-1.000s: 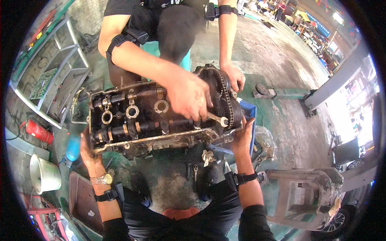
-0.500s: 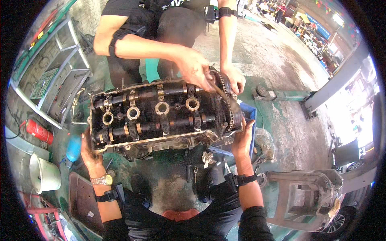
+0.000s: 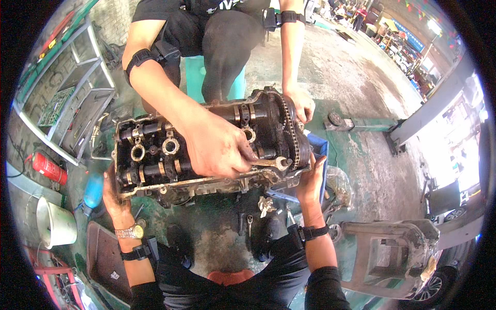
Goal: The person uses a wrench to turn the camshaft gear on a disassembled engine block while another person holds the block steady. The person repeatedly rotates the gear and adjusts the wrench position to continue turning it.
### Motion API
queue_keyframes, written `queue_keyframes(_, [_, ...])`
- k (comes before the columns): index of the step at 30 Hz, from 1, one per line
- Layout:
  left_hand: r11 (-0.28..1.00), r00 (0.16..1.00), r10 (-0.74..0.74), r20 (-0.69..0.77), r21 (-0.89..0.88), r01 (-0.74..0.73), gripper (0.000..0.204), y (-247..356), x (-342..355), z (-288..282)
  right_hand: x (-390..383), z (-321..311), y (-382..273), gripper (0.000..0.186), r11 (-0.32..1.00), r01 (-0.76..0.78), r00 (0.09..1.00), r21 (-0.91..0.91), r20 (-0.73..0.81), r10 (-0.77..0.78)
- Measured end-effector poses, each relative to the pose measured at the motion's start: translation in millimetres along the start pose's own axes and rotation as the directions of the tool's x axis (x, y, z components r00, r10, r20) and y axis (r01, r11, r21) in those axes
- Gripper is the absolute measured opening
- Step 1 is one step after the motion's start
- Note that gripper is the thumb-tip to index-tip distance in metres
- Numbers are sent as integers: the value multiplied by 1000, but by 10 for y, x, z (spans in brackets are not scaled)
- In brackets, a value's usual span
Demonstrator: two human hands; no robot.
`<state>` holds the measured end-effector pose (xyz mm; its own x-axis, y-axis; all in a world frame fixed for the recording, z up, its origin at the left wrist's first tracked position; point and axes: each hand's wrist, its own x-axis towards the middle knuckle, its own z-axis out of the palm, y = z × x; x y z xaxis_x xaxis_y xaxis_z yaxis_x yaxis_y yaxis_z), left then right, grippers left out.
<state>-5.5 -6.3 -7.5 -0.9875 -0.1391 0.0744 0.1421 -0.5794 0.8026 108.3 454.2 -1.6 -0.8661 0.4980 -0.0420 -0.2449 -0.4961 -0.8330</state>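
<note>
In front of me is an oily black engine (image 3: 150,129) with its camshafts uncovered and a timing chain (image 3: 290,124) at its right end. My left hand (image 3: 110,194) is closed on the engine's left end; its fingertips are partly hidden. My right hand (image 3: 310,181) grips the near right corner, beside the chain. Across from me, a co-worker's hand (image 3: 219,150) reaches over the engine with a wrench (image 3: 266,162), whose ring end sits at a bolt near the chain. The co-worker's other hand (image 3: 300,105) rests on the far right corner.
A blue crate (image 3: 318,142) stands beneath the engine's right end. Tools, including a ratchet (image 3: 250,222), lie on the floor between my feet. To the left are a white bucket (image 3: 57,222), a brown tray (image 3: 106,258) and a fire extinguisher (image 3: 49,168). A grey frame part (image 3: 356,258) lies right.
The co-worker's tool hand has swung from the far side of the chain to the near side, bringing the wrench to the bolt there. Both my hands keep their places on the engine.
</note>
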Motion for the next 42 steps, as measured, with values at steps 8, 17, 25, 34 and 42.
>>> queue_keyframes(8, [1000, 1000, -9, -30, -3, 9, 58, -6, 8, -39, 120, -162, 81, 80, 937, -164, 963, 307, 255, 85])
queue_keyframes(17, [1000, 998, 2, -62, 26, -1, 58, -20, 15, -47, 165, -139, 36, 79, 737, -428, 794, 523, 607, 31])
queue_keyframes(25, [1000, 1000, -14, -8, 15, 14, 59, 4, -3, -14, -36, 85, -58, 80, 997, -36, 996, -63, -79, 31])
queue_keyframes(34, [1000, 1000, 5, -10, 15, -5, 58, -18, 13, -30, 70, -54, 34, 75, 1000, -7, 1000, 7, -9, 7])
queue_keyframes(42, [1000, 998, -11, -61, 15, 12, 55, -10, 3, -7, 98, -101, 114, 75, 942, 188, 982, -277, 68, -176])
